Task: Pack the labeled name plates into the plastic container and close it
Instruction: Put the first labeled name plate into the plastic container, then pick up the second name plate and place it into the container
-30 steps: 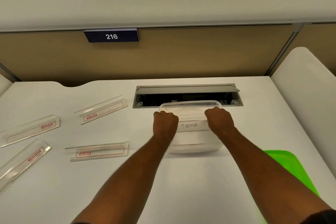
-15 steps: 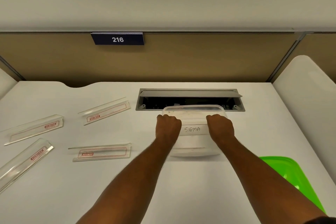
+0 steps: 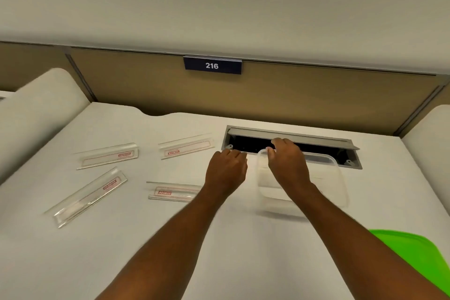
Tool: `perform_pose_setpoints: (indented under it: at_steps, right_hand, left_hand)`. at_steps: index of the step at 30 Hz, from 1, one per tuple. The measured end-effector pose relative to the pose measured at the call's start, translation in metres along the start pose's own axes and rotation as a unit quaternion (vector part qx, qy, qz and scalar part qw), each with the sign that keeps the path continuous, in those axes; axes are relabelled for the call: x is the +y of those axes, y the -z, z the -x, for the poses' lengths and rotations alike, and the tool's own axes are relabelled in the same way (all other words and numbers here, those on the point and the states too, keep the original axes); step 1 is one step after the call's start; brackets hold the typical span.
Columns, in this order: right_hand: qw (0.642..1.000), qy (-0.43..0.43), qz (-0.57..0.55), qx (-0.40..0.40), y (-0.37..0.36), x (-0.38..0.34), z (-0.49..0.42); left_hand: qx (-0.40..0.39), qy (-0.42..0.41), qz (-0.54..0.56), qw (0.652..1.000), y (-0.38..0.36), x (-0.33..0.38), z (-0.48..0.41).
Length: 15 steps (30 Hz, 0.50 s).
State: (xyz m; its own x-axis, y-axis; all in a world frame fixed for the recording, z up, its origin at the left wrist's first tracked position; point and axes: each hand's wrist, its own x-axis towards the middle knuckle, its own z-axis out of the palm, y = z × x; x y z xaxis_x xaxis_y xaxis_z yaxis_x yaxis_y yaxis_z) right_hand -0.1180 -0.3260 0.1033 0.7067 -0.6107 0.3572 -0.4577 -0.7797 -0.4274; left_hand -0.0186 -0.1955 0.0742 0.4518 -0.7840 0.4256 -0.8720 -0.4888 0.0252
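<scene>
a clear plastic container (image 3: 323, 185) is sitting open on the white desk (image 3: 73, 263), just in front of the grey cable hatch (image 3: 292, 136) set into the desktop; its far rim is overlapping the hatch's dark opening. the container is see-through and rounded at the corners, with nothing visible inside it. four clear acrylic name plates are lying flat on the desk to the left of the container, each carrying a red-printed label: one (image 3: 186, 146) nearest the hatch's left end, one (image 3: 108, 155) farther left of that, one (image 3: 174, 191) in front of the first and partly hidden behind the left forearm, and a long one (image 3: 89, 196) angled at the far left, well apart from the container. a bright green lid (image 3: 418, 256) is lying on the desk in front and to the right of the container, apart from it.

the left hand (image 3: 226, 173) is hovering just beside the container's left wall, fingers curled loosely and holding nothing. the right hand (image 3: 288, 165) is reaching over the container's left far corner, fingers half-curled with the fingertips (image 3: 270, 151) at the rim; whether they are pinching it or only touching it cannot be told. a blue sign (image 3: 212, 66) reading 216 is hanging on the tan partition behind the hatch.
</scene>
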Motion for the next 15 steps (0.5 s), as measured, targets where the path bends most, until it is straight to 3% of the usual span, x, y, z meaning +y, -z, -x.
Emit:
perform_pose_setpoints:
  at_steps: [6, 11, 15]
  right_hand:
    - [0.994, 0.05, -0.04, -0.084, -0.054, -0.083, 0.021]
    - [0.977, 0.064, 0.029, -0.199, -0.105, -0.105, 0.043]
    - [0.966, 0.077, 0.085, -0.232, -0.129, -0.105, 0.053]
  left_hand:
    - [-0.097, 0.075, -0.087, 0.989, 0.023, -0.088, 0.064]
    - [-0.168, 0.102, -0.119, 0.973, 0.021, -0.133, 0.102]
    - [-0.194, 0.093, -0.094, 0.972, 0.006, -0.146, 0.109]
